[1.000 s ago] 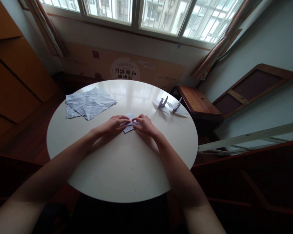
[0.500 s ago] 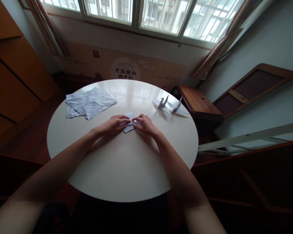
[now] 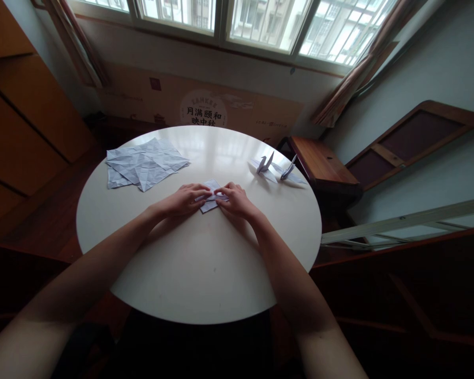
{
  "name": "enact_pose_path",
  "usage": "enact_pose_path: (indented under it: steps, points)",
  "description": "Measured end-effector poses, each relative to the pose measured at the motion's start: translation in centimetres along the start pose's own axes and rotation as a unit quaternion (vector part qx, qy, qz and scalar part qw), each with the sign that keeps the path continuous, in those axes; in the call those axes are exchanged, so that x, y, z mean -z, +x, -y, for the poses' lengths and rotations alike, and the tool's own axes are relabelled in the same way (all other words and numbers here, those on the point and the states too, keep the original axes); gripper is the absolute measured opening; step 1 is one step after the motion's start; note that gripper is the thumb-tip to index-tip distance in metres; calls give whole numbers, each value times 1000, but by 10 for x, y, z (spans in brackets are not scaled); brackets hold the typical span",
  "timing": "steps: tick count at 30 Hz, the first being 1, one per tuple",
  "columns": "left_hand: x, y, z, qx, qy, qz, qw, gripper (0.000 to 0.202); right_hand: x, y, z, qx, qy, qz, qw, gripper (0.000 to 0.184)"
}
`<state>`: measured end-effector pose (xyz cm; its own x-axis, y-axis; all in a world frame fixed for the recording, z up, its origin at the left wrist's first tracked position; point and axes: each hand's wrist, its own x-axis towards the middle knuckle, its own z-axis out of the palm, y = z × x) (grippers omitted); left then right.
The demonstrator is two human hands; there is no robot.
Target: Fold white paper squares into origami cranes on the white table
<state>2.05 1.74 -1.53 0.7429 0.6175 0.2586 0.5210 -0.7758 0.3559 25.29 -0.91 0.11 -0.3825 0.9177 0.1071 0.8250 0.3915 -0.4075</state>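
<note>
A small piece of folded white paper (image 3: 210,206) lies near the middle of the round white table (image 3: 189,268), one corner pointing toward me. My left hand (image 3: 186,199) pinches its left side between thumb and fingers. On the opposite side my right hand (image 3: 234,199) grips the paper in the same way, its fingertips close to those of the left. The fingers cover the paper's side corners, so the exact folds there are hidden.
Several creased white paper sheets (image 3: 146,163) lie overlapping at the table's back left. Two folded paper cranes, a nearer one (image 3: 264,167) and one farther right (image 3: 288,172), stand at the back right. Beyond them is a wooden stool-like piece of furniture (image 3: 319,160).
Both hands stay on the folded paper with hardly any visible movement. The whole view has shifted very slightly.
</note>
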Motion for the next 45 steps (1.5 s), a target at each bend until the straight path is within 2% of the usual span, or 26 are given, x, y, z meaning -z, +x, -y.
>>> enact_pose_path:
  steps: [9, 45]
  points:
    - [3, 0, -5, 4, -5, 2, 1000, 39, 0, 0, 0, 0, -4, -1, 1000, 33]
    - [1, 0, -2, 3, 0, 3, 1000, 38, 2, -1, 2, -2, -1, 5, 1000, 33]
